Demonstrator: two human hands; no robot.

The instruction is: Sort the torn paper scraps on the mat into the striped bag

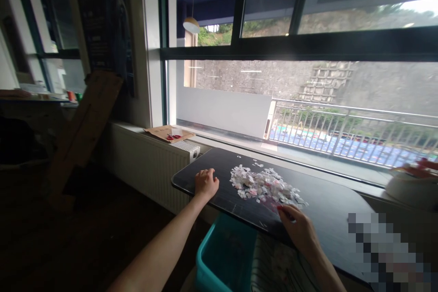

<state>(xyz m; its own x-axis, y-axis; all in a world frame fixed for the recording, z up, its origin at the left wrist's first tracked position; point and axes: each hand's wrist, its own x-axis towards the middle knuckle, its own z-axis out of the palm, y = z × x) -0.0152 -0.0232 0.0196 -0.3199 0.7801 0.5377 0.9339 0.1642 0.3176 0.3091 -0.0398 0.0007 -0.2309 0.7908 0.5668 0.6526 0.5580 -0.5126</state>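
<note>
A heap of small torn white paper scraps (265,183), some tinged pink, lies on the black tabletop (325,205). My left hand (206,183) rests near the table's left end, left of the heap, fingers curled in and nothing seen in them. At the heap's near side, my right hand (299,226) is closed on a thin, see-through pinkish piece (271,204) with a red part by the fingertips. Its exact kind is unclear. Below the table's near edge stands a teal plastic bin (208,248), its inside dark.
Red-handled scissors (173,137) lie on brown paper (160,132) on the sill, above a white radiator (147,164). A cardboard sheet (85,132) leans at left. Striped cloth (270,264) is beside the bin. A pale pot (405,187) stands at right, near a blurred-out patch.
</note>
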